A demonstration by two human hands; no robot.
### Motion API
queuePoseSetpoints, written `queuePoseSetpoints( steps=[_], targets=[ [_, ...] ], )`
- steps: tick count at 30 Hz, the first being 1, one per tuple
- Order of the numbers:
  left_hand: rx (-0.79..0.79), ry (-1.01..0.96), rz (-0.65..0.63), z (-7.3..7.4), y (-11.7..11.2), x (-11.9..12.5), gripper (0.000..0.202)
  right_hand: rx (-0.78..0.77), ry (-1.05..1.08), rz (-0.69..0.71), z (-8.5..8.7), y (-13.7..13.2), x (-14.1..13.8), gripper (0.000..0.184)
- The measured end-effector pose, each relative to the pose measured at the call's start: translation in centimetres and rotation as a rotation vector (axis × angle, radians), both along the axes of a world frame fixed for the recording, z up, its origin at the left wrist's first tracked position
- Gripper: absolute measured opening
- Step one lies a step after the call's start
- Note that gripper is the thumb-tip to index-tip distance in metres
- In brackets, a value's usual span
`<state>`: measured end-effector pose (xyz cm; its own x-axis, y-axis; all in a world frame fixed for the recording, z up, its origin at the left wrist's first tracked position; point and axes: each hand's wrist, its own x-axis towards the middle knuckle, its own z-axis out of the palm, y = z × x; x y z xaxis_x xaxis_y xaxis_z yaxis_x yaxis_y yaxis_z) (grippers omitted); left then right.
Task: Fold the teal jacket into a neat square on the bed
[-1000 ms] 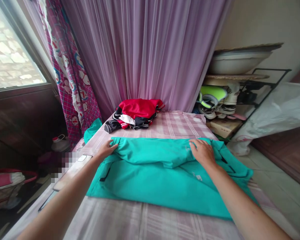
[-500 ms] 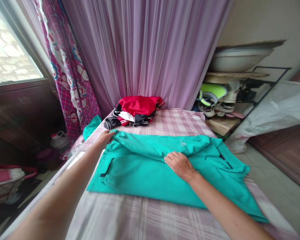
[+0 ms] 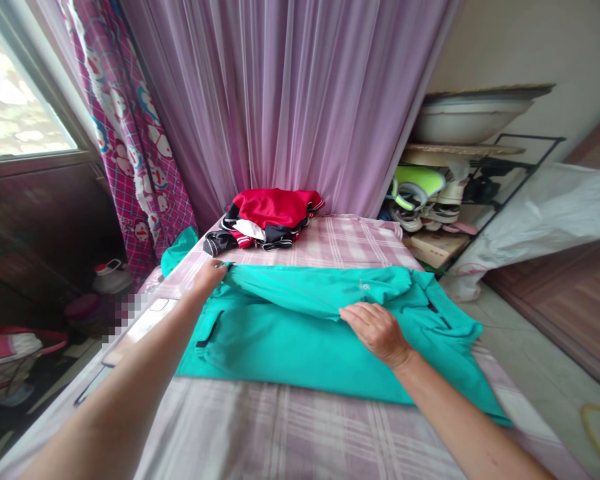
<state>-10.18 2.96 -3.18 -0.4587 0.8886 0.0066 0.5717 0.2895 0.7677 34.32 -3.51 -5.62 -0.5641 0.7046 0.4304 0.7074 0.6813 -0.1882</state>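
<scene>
A teal jacket (image 3: 300, 353) lies spread on a bed with a pink-and-white checked sheet. One sleeve (image 3: 290, 290) is laid across its far side, with a small pale logo near the right end. At the far left, my left hand (image 3: 211, 277) is closed on the sleeve's end, where a dark bit of trim shows. My right hand (image 3: 377, 332) pinches the near edge of the same sleeve, right of the middle. Below my left forearm, a black-edged pocket flap (image 3: 213, 328) shows on the jacket.
Behind the jacket sits a pile of red and black clothes (image 3: 275, 217). A phone (image 3: 137, 330) lies at the bed's left edge, partly behind my forearm. Purple curtains (image 3: 290, 100) hang beyond. At right stands a rack with shoes (image 3: 443, 213) and a large basin (image 3: 473, 120).
My right hand has slid a little to the right, drawing the sleeve's near edge with it. My left hand keeps its hold on the sleeve's end. The view has shifted slightly.
</scene>
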Motion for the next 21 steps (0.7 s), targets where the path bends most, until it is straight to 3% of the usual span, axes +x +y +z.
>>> queuePoseSetpoints(
  steps=[6,8,12,16,18,21],
  targets=[
    [-0.069,0.218,0.073,-1.7,-1.5,1.0,0.036,0.396,-0.033,0.015,-1.3,0.5,0.0,0.027],
    [-0.056,0.259,0.066,-2.0,-2.1,1.0,0.039,0.429,-0.058,0.049,-1.3,1.1,-0.3,0.024],
    [-0.037,0.344,0.054,-2.1,-3.3,0.4,0.042,0.193,-0.097,0.026,-0.7,2.8,-0.6,0.029],
    [-0.006,0.442,0.029,-1.9,-3.9,0.7,0.046,-0.068,-0.16,-0.233,-0.4,5.1,0.2,0.041],
    [0.067,0.557,-0.057,-1.8,-4.2,2.3,0.047,-0.218,-0.25,-0.378,-0.9,6.2,1.0,0.046],
    [0.111,0.683,-0.295,-2.2,-4.8,6.1,0.046,-0.386,-0.359,-0.549,-2.5,7.2,2.3,0.054]
  ],
)
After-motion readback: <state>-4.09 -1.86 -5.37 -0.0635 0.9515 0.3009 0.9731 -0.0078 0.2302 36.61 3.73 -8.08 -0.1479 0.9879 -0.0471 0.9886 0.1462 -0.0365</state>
